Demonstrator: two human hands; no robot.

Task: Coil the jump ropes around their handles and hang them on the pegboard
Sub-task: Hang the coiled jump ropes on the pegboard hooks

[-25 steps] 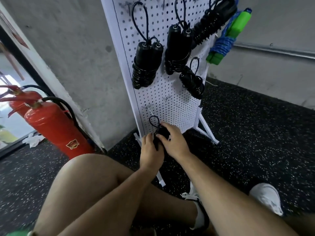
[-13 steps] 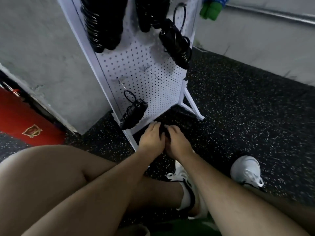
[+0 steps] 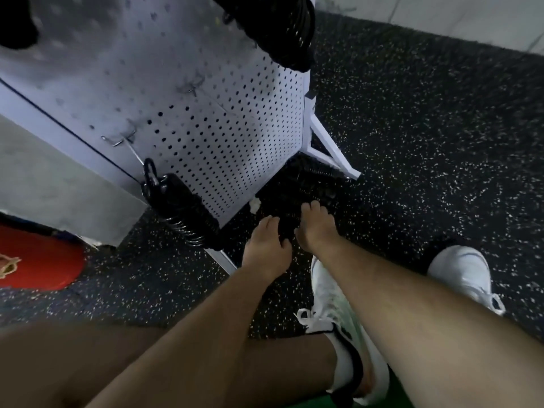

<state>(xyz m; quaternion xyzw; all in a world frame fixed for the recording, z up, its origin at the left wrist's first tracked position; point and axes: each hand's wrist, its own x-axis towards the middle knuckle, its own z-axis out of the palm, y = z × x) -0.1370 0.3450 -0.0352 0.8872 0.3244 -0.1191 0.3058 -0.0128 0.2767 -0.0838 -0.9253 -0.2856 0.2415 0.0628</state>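
Black cord, wound in tight glossy rings round its handles, is making up the coiled jump rope [image 3: 185, 213] that is hanging by a small loop from a thin metal hook [image 3: 138, 157] at the lower left edge of the pegboard [image 3: 220, 128]. A second coiled bundle [image 3: 282, 30] is hanging at the pegboard's upper right edge and is being cut off by the top of the view. Another dark shape [image 3: 14, 22] is showing at the pegboard's upper left, too blurred to name.

At the foot of the pegboard, between its white angled leg [image 3: 332, 151] and its lower edge, a loose pile of black ropes [image 3: 297, 187] is lying on the floor. The left hand [image 3: 265, 245] and the right hand [image 3: 315, 228] are both reaching into that pile, side by side, touching the black cord. The dark cord is hiding the fingertips, so I cannot tell whether either hand is gripping anything.

The floor [image 3: 412, 142] is showing as black rubber flecked with white. Grey concrete wall [image 3: 44, 172] is standing to the left of the pegboard, and a red fire extinguisher [image 3: 35, 260] is sitting below that. Two white shoes [image 3: 462, 275] are resting on the floor in front of the pegboard, to its right. The pegboard itself is looking like flat white sheet metal, punched with even rows of round holes.
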